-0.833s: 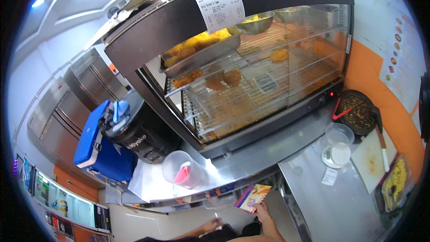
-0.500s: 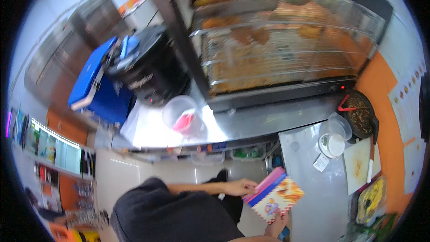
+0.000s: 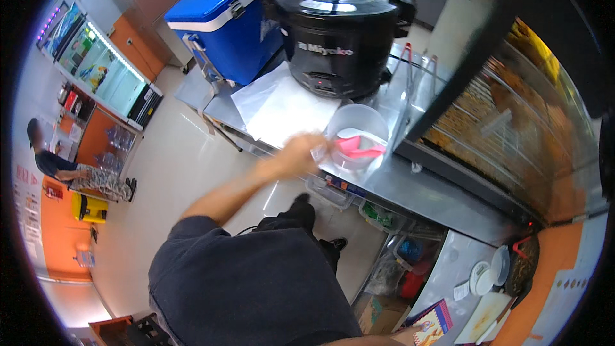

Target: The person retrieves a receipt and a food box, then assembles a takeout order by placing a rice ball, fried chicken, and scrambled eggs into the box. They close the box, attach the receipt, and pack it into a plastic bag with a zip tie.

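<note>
Our left hand [image 3: 300, 154] blurred, whether its fingers touch the clear tub [image 3: 360, 117] impossible to tell, our right hand [image 3: 405, 335] mostly lost at the lower edge, the colourful packet [image 3: 433, 325] cut off there too, yellow food [image 3: 533, 50] blurred, a distant person [image 3: 59, 159] too small for us to read.

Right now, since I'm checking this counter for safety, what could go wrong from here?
Your left grip is blurred beside the clear tub near the front edge of the steel counter; a bump might tip the tub and its pink scoop.
The black cooker stands just behind the tub with a red light lit, so it may be hot.
Your right grip holds the colourful packet low in view, away from the left, so it might get knocked.
</note>
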Demonstrator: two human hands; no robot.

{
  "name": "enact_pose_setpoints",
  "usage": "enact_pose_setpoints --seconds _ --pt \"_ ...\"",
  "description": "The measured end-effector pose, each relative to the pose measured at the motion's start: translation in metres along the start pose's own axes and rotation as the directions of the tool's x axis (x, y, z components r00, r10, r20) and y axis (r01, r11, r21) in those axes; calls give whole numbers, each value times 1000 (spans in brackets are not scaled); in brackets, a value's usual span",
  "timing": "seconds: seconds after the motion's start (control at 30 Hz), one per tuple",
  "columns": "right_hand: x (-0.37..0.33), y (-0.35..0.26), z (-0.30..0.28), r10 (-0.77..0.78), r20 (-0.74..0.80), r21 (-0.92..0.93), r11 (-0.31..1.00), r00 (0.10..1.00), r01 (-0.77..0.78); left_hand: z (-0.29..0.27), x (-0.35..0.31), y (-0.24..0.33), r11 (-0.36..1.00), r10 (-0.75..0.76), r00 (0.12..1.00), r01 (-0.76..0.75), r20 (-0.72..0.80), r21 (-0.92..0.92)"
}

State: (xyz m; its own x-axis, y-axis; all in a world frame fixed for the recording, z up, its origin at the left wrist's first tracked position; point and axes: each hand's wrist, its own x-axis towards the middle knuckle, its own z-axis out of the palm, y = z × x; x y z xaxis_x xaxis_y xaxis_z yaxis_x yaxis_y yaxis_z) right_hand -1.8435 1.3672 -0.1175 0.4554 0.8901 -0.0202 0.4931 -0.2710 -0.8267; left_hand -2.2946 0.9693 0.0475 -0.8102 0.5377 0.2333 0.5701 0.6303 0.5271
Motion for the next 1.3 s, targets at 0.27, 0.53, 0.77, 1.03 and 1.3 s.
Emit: enact_pose_setpoints --seconds 0.27,0.53,0.77,1.03,1.3 --pt "-194 -161 71 -794 -1 424 550 608 720 -302 154 -210 413 124 928 274 -352 868" --pt "-594 -351 113 -952 128 989 103 279 -101 -385 208 -205 430 -234 966 -1 113 903" --pt "-827 -536 159 -878 51 992 -12 -476 128 -517 180 -255 556 -2 1000 -13 17 831" --pt "-1090 -523 312 424 470 832 -507 -774 227 -606 36 -357 666 254 946 -19 -203 746" --pt "-1119 -449 339 552 365 810 209 -750 548 -612 -62 -401 724 179 926 105 -333 682"
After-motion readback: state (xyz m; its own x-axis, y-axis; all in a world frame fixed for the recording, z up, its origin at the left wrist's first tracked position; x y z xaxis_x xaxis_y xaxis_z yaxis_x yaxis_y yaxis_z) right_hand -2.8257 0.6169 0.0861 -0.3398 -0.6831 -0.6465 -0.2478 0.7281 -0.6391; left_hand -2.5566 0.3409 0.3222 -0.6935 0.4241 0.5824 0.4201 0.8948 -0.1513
